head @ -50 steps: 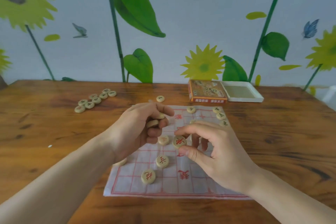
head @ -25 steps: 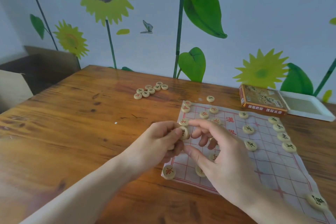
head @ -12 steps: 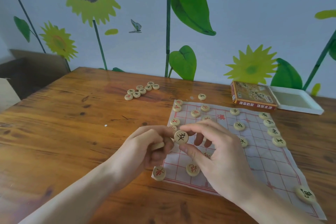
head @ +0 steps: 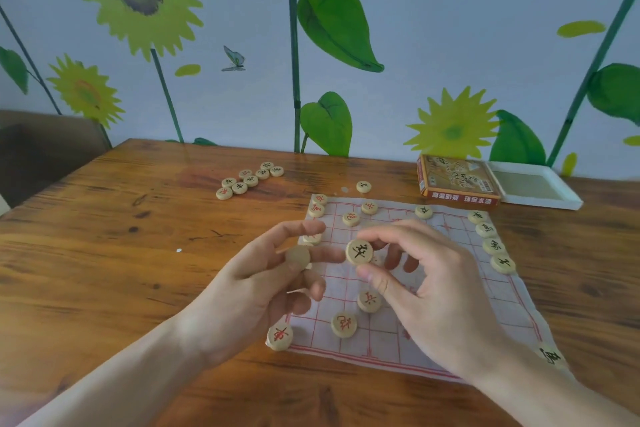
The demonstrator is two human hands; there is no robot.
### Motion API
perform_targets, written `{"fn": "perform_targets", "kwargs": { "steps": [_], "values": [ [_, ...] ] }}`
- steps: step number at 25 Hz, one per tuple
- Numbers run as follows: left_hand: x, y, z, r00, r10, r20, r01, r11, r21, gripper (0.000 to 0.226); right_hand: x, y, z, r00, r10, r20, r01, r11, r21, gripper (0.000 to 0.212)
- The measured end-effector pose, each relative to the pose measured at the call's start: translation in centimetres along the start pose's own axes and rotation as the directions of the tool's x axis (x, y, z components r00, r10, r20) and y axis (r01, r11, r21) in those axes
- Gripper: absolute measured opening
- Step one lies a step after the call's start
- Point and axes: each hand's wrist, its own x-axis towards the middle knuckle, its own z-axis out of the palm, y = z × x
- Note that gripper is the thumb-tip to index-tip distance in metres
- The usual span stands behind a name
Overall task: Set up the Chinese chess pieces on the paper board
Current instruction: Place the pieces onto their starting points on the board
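Above board [head: 450, 288], right hand [head: 429, 291] pinches black-marked piece [head: 359, 252]; left hand [head: 263, 284] holds pieces [head: 298, 257].

The right hand [head: 429, 291] hides part of the paper board [head: 460, 291].

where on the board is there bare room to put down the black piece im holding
Free: the board's middle squares between your right hand and the black pieces along the right edge. Crowded: the far left corner with red pieces, and near left by three red pieces.
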Motion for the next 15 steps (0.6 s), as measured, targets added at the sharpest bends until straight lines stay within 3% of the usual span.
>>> {"fn": "perform_targets", "kwargs": {
  "steps": [11,15],
  "values": [
    [4.9,-1.0,8.0,0.996,0.079,0.044,-0.09,0.917,0.389,0.034,-4.7,4.4,-7.2,0.976,0.213,-0.053,-0.22,0.942,-0.254,0.033],
    [6.4,-1.5,9.9,0.991,0.129,0.045,-0.136,0.879,0.457,0.023,-5.0,4.0,-7.4,0.965,0.258,0.042,-0.24,0.938,-0.25,0.022]
  ]
}}
